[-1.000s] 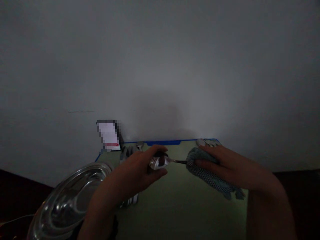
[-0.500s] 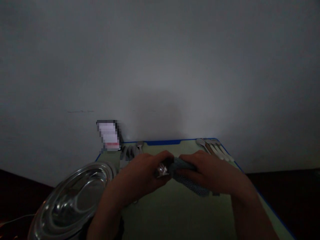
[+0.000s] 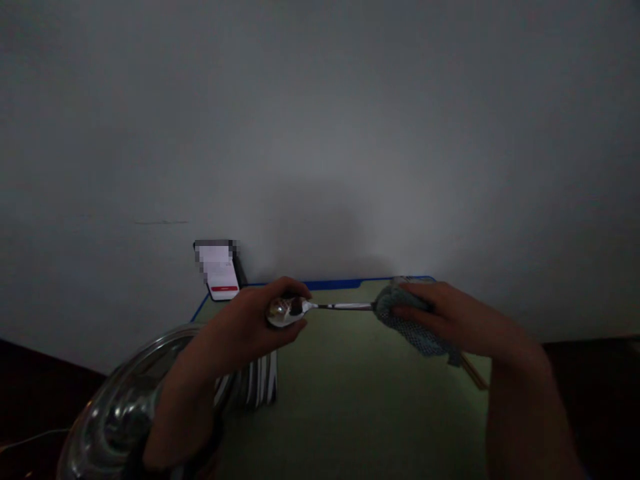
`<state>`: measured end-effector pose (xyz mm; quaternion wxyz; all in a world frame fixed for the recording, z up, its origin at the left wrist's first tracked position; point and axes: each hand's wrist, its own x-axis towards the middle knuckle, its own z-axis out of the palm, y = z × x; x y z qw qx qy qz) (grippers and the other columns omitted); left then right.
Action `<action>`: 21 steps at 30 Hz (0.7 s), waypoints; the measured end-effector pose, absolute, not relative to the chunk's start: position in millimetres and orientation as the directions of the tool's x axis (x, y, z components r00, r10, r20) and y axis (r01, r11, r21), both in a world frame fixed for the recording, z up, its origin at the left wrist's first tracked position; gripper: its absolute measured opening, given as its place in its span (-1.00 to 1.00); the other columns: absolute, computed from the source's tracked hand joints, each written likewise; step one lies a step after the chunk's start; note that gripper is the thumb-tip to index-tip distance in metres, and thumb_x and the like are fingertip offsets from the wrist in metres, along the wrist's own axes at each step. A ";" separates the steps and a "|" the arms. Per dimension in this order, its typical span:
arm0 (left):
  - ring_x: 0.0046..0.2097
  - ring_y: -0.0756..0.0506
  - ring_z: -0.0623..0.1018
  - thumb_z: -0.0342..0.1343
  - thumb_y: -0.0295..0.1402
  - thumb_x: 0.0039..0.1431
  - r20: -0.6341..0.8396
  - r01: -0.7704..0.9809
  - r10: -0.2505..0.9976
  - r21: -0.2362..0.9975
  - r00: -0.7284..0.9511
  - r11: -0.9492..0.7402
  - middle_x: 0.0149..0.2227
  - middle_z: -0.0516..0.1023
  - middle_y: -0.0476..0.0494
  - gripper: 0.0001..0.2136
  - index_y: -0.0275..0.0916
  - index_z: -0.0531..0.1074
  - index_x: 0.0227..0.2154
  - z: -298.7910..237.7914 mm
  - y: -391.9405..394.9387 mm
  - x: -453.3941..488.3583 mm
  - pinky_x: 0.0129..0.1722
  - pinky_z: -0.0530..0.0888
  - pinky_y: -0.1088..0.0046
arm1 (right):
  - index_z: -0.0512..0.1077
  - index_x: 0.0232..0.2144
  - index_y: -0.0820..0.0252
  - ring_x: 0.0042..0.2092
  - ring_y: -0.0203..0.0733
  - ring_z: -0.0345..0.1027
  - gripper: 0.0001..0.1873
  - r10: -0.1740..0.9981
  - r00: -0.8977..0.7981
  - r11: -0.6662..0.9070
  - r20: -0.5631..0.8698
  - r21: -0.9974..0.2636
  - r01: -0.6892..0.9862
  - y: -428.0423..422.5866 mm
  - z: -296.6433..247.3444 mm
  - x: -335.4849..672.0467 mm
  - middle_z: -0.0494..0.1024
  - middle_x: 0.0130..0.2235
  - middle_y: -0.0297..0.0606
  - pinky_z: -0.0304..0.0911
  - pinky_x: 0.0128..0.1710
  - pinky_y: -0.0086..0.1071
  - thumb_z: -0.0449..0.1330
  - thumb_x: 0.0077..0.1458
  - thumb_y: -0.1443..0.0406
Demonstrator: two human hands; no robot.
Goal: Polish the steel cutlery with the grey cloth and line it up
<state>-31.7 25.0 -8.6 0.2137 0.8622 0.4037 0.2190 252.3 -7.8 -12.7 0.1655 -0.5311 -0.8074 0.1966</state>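
Observation:
A shiny metal spoon (image 3: 345,307) stretches sideways between my hands above the green tabletop. My left hand (image 3: 245,320) is closed around its bowl end, thumb and fingers curling about the bowl's edges. At the other end, my right hand (image 3: 445,313) grips a grey-green textured cloth (image 3: 407,327), wrapped over the tip of the handle. That tip is hidden inside the cloth.
A large shiny metal basin (image 3: 115,407) stands at lower left. Several striped-looking cutlery handles (image 3: 263,383) show beyond my left wrist. A phone (image 3: 223,273) leans on the wall at the back. Thin wooden sticks (image 3: 474,373) poke out below my right hand.
My hands have moved apart, the left leftward and the right rightward with the cloth. The spoon's handle, covered before, now shows between them.

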 end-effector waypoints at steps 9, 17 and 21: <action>-0.31 -0.03 0.50 0.10 -0.29 0.06 0.244 0.626 0.806 0.524 0.539 -0.578 -0.33 0.49 0.02 -0.79 -0.14 0.32 -0.22 -4.8 23.9 -38.4 -0.32 0.39 0.50 | 0.40 -0.28 0.16 -0.37 -0.25 0.34 -0.65 0.935 -0.348 0.317 0.060 -0.576 0.753 -5.9 -12.9 256.3 0.49 -0.36 -0.28 0.24 -0.40 -0.40 -0.04 0.12 0.07; -0.33 -0.01 0.49 0.11 -0.36 0.05 0.241 0.464 0.740 0.648 0.628 -0.604 -0.33 0.48 0.02 -0.74 -0.13 0.31 -0.16 -7.9 20.4 -14.1 -0.32 0.41 0.50 | 0.40 -0.34 0.14 -0.39 -0.29 0.33 -0.70 0.874 -0.487 0.397 0.011 -0.594 0.700 -8.1 -11.3 238.2 0.49 -0.40 -0.33 0.18 -0.44 -0.43 0.00 0.11 0.09; -0.30 -0.02 0.49 0.19 -0.33 0.01 0.354 0.329 0.801 0.774 0.483 -0.541 -0.29 0.47 0.00 -0.55 -0.12 0.19 -0.03 -13.5 23.5 -1.5 -0.30 0.43 0.49 | 0.38 -0.37 0.16 -0.46 -0.34 0.28 -0.72 0.876 -0.477 0.416 0.075 -0.619 0.666 -8.9 -6.4 225.1 0.46 -0.44 -0.35 0.14 -0.47 -0.45 -0.02 0.13 0.12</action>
